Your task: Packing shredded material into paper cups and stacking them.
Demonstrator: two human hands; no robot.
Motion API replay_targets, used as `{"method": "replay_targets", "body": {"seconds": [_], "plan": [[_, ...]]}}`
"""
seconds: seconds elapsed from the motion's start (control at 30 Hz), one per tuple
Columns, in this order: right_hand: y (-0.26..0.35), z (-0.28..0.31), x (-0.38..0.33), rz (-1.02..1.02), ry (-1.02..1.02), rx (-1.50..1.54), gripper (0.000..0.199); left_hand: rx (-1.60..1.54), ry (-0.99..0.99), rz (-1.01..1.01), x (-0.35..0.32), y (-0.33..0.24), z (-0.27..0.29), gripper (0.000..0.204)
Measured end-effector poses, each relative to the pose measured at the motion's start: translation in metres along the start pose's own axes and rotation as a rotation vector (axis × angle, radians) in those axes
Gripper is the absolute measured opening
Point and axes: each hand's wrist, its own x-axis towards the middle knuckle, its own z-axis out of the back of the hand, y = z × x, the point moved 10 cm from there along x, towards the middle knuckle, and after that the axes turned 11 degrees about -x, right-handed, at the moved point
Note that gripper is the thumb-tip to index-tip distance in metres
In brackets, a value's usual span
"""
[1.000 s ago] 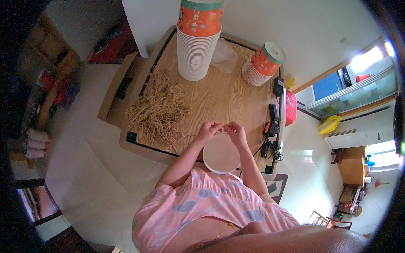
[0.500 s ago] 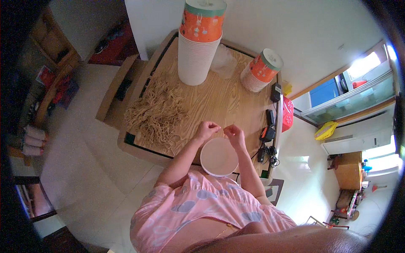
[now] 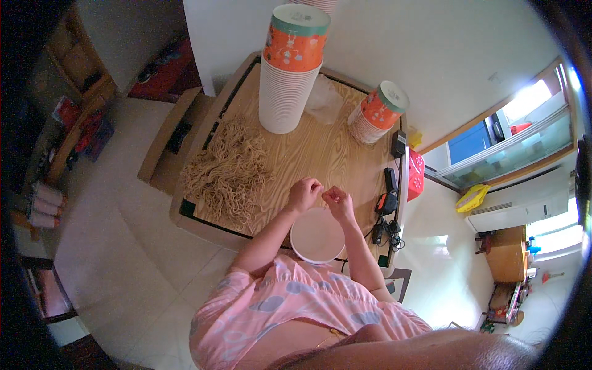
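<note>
My left hand and my right hand are close together over the far rim of a white paper bucket. The fingers of both are closed in a pinch. A short bit of thin tan cord shows faintly at the fingertips; most of it is hidden by the fingers. The bucket stands mouth up against my body at the table's near edge, and nothing shows inside it. A loose heap of tan cords lies on the wooden table, left of my left hand.
A tall stack of upturned paper buckets stands at the back, beside a crumpled clear plastic bag. A shorter stack is at the back right. Black adapters and cables line the right edge. A cardboard box sits left of the table.
The view has tilted slightly, so the table and stacks sit a little lower. My right hand has turned inward and its fingertips are nearer my left hand.
</note>
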Motion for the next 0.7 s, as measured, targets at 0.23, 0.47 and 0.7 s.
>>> {"method": "replay_targets", "body": {"seconds": [0.23, 0.47, 0.7], "plan": [[-0.021, -0.011, 0.011, -0.080, 0.103, 0.160, 0.013, -0.119, 0.142, 0.146, 0.009, 0.015, -0.013, 0.013], [-0.037, -0.019, 0.017, -0.142, 0.272, 0.290, 0.017, -0.012, 0.304, 0.144, 0.010, 0.038, -0.013, 0.014], [-0.023, -0.027, 0.000, -0.163, 0.372, 0.362, 0.015, 0.060, 0.049, 0.136, 0.020, 0.039, 0.009, 0.012]]}}
